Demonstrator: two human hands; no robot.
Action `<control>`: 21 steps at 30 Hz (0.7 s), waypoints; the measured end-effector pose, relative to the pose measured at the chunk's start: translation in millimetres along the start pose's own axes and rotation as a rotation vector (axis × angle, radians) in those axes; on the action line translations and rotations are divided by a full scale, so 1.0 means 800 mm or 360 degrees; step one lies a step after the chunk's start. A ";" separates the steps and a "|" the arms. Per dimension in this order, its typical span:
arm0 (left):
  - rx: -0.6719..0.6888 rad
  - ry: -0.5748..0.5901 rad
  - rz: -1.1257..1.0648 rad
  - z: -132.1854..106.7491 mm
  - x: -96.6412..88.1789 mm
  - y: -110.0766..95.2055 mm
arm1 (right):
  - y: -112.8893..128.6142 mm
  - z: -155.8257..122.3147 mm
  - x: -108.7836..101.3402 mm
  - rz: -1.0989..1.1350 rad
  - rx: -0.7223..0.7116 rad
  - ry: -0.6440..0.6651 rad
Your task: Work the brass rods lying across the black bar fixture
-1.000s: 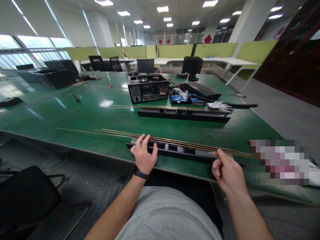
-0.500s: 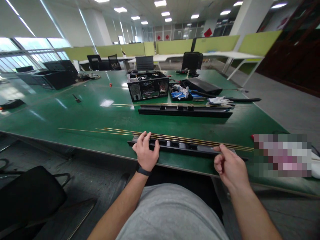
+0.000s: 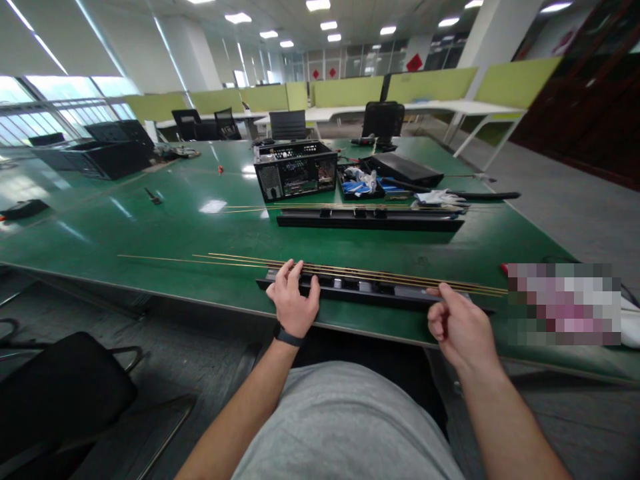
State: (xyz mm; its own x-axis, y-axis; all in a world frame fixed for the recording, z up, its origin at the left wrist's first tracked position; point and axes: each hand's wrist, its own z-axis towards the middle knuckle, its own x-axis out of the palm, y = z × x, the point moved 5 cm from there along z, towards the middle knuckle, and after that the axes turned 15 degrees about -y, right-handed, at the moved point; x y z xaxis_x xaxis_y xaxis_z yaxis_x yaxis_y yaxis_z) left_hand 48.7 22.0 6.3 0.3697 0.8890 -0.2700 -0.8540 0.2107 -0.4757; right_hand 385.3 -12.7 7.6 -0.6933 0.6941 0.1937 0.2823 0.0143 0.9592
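Observation:
A long black channel-shaped rail (image 3: 350, 287) lies along the near edge of the green table. Several thin brass-coloured rods (image 3: 240, 260) run lengthwise along it and stick out well past its left end. My left hand (image 3: 296, 300), a dark band at its wrist, rests over the rail's left part with its fingers apart, fingertips on the rods and thumb on the near side. At the right end, my right hand (image 3: 463, 327) is closed, index finger stretched along the rail. A small thin tip shows by that finger, too small to name.
A second black rail (image 3: 370, 221) with rods lies farther back. Behind it stand an open computer case (image 3: 296, 172) and a tray of gloves (image 3: 360, 183). Another dark case (image 3: 115, 153) is at far left. A blurred-out patch (image 3: 565, 303) covers something at right.
The view has shifted very slightly. Both hands, the near rail and the rods keep nearly the same places.

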 end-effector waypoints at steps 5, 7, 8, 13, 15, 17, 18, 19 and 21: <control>-0.0010 -0.0001 -0.0027 -0.001 0.000 0.001 | -0.001 0.001 0.000 -0.0005 0.0003 -0.0003; -0.0017 0.0017 -0.0012 -0.001 0.001 0.002 | -0.001 0.000 0.000 -0.0004 0.0005 -0.0005; -0.0020 0.0026 -0.0005 -0.001 0.001 0.002 | 0.000 0.000 0.000 -0.0002 0.0006 -0.0005; -0.0028 0.0024 -0.0027 0.000 0.000 0.001 | 0.000 -0.001 0.001 -0.0001 0.0014 -0.0016; -0.0031 0.0019 -0.0038 0.000 0.000 0.000 | -0.001 0.000 0.000 -0.0001 0.0019 -0.0028; -0.0026 0.0016 -0.0029 0.000 0.000 0.000 | -0.001 0.001 -0.001 0.0002 0.0027 -0.0033; -0.0023 0.0017 -0.0025 0.000 0.000 0.001 | -0.002 0.001 -0.001 0.0003 0.0028 -0.0035; -0.0022 0.0019 -0.0024 -0.001 0.000 0.001 | -0.002 0.001 -0.001 0.0002 0.0029 -0.0037; -0.0024 0.0028 -0.0029 -0.001 0.001 0.002 | -0.002 0.000 -0.001 -0.0002 0.0025 -0.0044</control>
State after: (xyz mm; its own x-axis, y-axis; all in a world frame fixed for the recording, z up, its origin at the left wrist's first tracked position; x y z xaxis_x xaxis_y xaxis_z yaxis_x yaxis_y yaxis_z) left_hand 47.9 22.6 4.6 0.3917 0.8778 -0.2756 -0.8414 0.2206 -0.4933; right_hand 385.6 -13.1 6.2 -0.6753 0.7136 0.1867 0.2922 0.0263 0.9560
